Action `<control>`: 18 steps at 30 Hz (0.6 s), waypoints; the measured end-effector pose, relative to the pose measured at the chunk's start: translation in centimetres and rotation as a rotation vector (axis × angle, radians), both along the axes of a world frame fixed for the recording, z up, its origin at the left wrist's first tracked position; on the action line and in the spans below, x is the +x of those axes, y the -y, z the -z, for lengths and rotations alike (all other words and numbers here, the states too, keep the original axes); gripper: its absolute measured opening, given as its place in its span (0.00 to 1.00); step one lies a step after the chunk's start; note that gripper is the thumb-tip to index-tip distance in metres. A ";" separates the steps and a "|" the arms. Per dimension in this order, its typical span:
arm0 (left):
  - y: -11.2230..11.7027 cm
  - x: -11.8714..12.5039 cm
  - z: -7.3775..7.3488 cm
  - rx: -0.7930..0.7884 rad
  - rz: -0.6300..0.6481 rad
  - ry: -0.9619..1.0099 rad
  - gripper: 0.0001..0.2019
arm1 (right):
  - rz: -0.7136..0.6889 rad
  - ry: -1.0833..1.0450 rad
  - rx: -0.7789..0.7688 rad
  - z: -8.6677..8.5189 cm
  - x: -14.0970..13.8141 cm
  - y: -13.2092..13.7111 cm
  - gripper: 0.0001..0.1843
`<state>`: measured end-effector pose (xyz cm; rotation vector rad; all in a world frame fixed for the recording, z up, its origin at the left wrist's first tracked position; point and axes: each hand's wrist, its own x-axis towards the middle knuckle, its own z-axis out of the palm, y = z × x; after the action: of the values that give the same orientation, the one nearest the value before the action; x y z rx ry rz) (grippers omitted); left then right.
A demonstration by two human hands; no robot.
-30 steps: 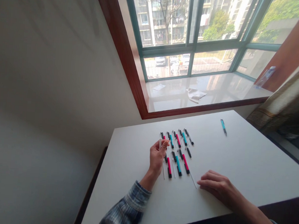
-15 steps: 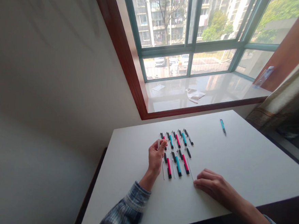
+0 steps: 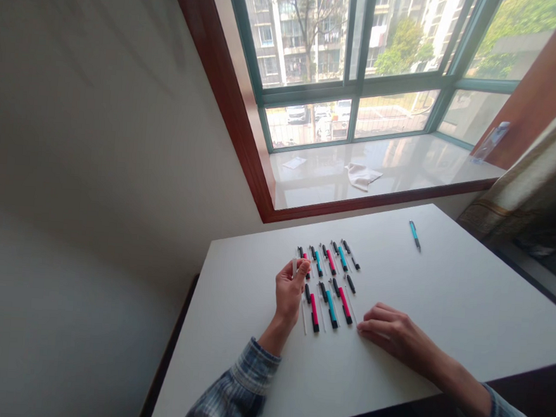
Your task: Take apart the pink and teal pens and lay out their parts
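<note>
Pinching a thin translucent strip (image 3: 295,267) between thumb and forefinger, the person's left hand (image 3: 290,293) is raised over the left end of two tight rows of slim pink-and-black and teal-and-black pens (image 3: 331,309), its other fingers curled in. The right hand (image 3: 390,336) lies open and low on the white laminate tabletop (image 3: 447,296), fingers loosely together, holding nothing visible, with its fingertips just beside a second thin clear strip (image 3: 353,309) at the end of the lower row. The work in hand seems to be handling these strips among the pens. Placing the held strip would call for a steady, exact touch, since the narrow gaps between pens leave little room. A lone teal pen (image 3: 415,236) lies well apart on the table, and a crumpled white cloth (image 3: 363,176) sits on the glossy window sill (image 3: 405,163) beyond
</note>
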<state>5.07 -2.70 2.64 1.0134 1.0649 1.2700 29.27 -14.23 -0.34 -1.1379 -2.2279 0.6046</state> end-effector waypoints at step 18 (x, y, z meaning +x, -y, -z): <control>0.3 0.1 -0.2 0.004 0.005 -0.002 0.21 | -0.014 -0.002 0.009 0.3 0.3 -1.3 0.14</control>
<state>5.15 -3.02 2.89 1.0198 1.0616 1.2679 29.57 -12.95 -0.69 -1.1179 -2.2365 0.6002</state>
